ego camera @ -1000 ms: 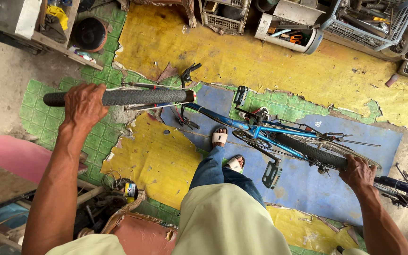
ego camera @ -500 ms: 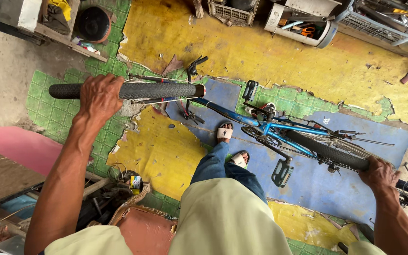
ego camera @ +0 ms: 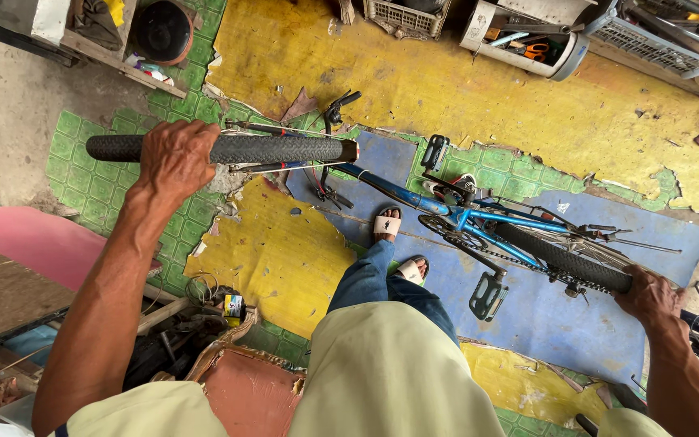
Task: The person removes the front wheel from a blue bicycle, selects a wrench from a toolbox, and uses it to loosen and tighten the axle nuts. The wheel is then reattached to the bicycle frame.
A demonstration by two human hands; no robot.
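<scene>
While the blue bicycle [ego camera: 479, 222] stands upside down on the torn floor mat [ego camera: 527, 316], the left hand [ego camera: 173, 158] is clamped on the front tyre [ego camera: 220, 149] and the right hand [ego camera: 649, 295] seems closed on the rear tyre [ego camera: 564, 263]. If either grip slips, I think the frame could tip onto the sandalled foot [ego camera: 387, 224].

1. Small can [ego camera: 234, 308] with yellow-and-dark label, upright, near left, among clutter at floor-mat edge.
2. Pale label [ego camera: 476, 31] on white container's end, far centre-right, rectangular.
</scene>
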